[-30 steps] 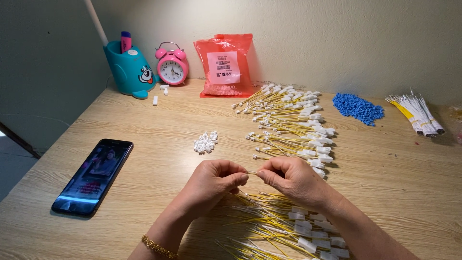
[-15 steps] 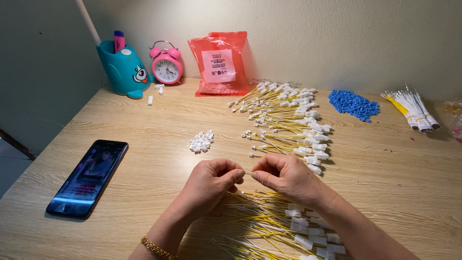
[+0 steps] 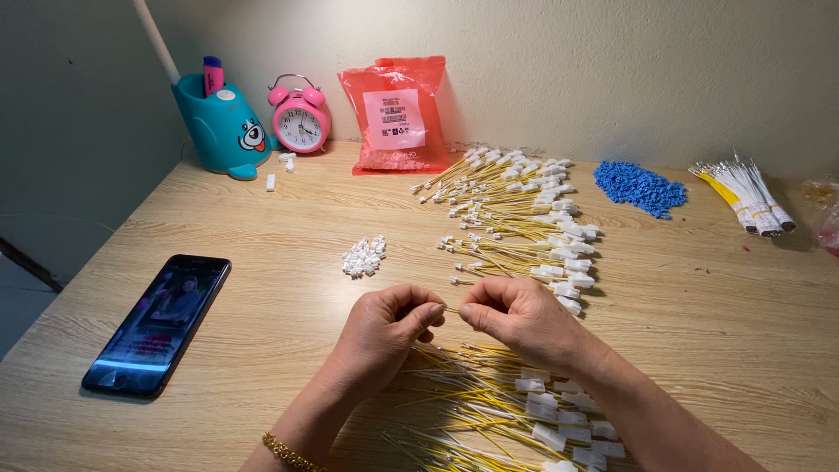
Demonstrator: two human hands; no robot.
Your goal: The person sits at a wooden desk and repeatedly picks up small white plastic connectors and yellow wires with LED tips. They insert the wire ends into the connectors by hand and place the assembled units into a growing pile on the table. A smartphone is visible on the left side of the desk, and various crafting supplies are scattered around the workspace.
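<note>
My left hand point(image 3: 389, 328) and my right hand point(image 3: 516, 316) meet above the wooden desk point(image 3: 262, 227), fingertips pinched together on one thin yellow wire point(image 3: 451, 309) that spans the small gap between them. Whether the left fingers also hold a small white connector is hidden. Beneath my wrists lies a loose heap of yellow wires with white tags point(image 3: 516, 411). Beyond my hands a second spread of yellow wires with white connectors point(image 3: 516, 218) fans out. A little pile of white connectors point(image 3: 364, 257) sits just left of it.
A black phone point(image 3: 159, 323) with a lit screen lies at the left. Along the wall stand a teal pen holder point(image 3: 223, 127), a pink alarm clock point(image 3: 300, 122) and a red plastic bag point(image 3: 398, 114). Blue beads point(image 3: 640, 186) and a wire bundle point(image 3: 747, 197) lie at right.
My hands have stayed pinched on the wire with barely any movement. The view has shifted slightly, so the desk items sit a bit differently in frame.
</note>
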